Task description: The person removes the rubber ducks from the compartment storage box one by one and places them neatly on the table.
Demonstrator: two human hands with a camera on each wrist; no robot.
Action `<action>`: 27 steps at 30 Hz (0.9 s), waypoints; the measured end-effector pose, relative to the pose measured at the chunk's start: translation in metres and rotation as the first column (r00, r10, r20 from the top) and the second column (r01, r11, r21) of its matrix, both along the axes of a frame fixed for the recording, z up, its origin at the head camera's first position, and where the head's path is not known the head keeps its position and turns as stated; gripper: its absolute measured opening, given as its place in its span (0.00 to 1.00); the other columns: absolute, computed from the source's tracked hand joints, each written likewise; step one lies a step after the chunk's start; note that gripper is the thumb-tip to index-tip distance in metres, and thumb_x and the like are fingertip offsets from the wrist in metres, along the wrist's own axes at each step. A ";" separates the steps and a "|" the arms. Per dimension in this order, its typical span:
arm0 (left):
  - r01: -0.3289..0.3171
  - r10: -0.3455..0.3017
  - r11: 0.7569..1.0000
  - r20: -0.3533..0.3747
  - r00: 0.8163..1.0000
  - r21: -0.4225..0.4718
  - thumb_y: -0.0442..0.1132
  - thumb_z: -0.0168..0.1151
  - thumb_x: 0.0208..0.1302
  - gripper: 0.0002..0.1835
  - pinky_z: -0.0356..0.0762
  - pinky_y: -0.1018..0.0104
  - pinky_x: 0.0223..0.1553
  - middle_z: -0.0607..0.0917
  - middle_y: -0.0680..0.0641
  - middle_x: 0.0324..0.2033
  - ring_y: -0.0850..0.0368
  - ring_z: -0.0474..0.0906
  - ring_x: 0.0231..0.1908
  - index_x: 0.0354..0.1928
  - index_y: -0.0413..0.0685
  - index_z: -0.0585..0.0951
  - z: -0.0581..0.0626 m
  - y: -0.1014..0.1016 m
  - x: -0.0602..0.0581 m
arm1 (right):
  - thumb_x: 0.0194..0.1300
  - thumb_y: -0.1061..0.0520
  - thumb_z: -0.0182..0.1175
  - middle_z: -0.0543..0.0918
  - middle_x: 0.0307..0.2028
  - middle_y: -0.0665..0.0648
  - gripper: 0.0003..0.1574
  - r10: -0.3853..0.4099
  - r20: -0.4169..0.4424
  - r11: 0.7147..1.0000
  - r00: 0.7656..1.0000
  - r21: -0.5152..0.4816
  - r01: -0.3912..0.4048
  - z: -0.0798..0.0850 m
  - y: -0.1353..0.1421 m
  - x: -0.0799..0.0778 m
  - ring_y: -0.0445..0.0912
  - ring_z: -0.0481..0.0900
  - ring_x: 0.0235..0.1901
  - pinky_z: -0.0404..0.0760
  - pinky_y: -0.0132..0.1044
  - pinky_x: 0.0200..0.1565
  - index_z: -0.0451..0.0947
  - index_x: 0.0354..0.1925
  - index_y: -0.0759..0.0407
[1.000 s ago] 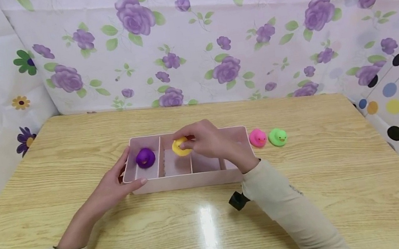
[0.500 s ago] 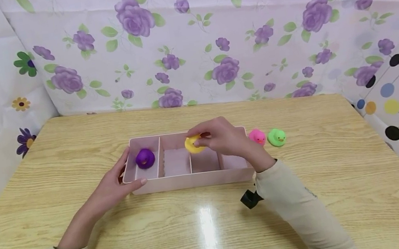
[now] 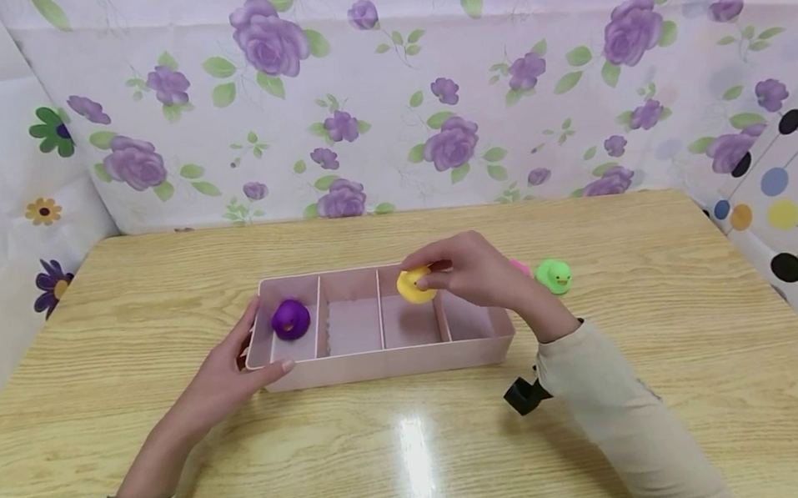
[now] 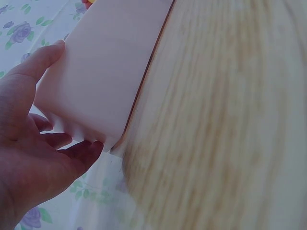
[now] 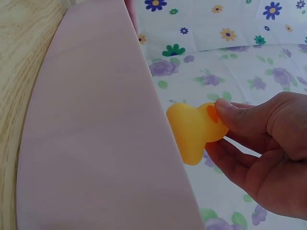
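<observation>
A pale pink divided box (image 3: 384, 364) sits lengthwise on the table. My left hand (image 3: 222, 375) grips its left end, the thumb over the front rim; the left wrist view shows the fingertips (image 4: 98, 147) along the end wall. Between thumb and fingers, my right hand (image 3: 476, 271) pinches a yellow rubber duck (image 3: 414, 287) above the third compartment from the left. In the right wrist view the duck (image 5: 184, 129) shows tilted on its side, level with the box's rim. A purple rubber duck (image 3: 291, 320) rests in the leftmost compartment.
Right of the box a green rubber duck (image 3: 554, 276) stands on the wooden table (image 3: 307, 471). Beside it a pink duck (image 3: 521, 267) is mostly hidden behind my right hand. A flowered sheet (image 3: 379, 100) hangs along the table's back edge.
My right hand has carried the yellow duck rightward from over the second compartment to over the third, covering most of the pink duck. My left hand keeps its hold on the box.
</observation>
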State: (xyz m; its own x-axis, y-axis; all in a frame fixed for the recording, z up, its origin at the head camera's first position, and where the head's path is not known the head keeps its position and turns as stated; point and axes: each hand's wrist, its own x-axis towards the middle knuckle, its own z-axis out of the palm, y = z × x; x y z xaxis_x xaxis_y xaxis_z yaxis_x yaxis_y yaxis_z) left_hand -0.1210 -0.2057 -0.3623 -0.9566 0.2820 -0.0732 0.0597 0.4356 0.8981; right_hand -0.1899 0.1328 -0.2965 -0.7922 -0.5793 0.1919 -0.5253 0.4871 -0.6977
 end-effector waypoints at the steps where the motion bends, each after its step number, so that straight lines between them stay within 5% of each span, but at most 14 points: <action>1: 0.000 0.000 1.000 -0.001 1.000 -0.001 0.41 0.68 0.62 0.55 0.61 0.40 0.61 0.45 0.32 0.73 0.30 0.50 0.68 0.77 0.49 0.37 0.000 0.000 0.000 | 0.59 0.68 0.66 0.86 0.43 0.59 0.15 -0.004 0.000 1.000 1.000 0.004 0.004 0.000 0.002 0.000 0.48 0.82 0.41 0.80 0.37 0.46 0.84 0.47 0.66; 27: 0.001 -0.001 1.000 -0.005 1.000 -0.005 0.41 0.67 0.62 0.55 0.61 0.40 0.62 0.44 0.32 0.73 0.31 0.48 0.69 0.77 0.51 0.37 -0.002 -0.001 -0.001 | 0.59 0.67 0.66 0.85 0.44 0.59 0.17 -0.111 0.010 0.991 0.994 0.076 0.109 0.000 0.040 0.000 0.49 0.83 0.42 0.81 0.40 0.45 0.84 0.48 0.64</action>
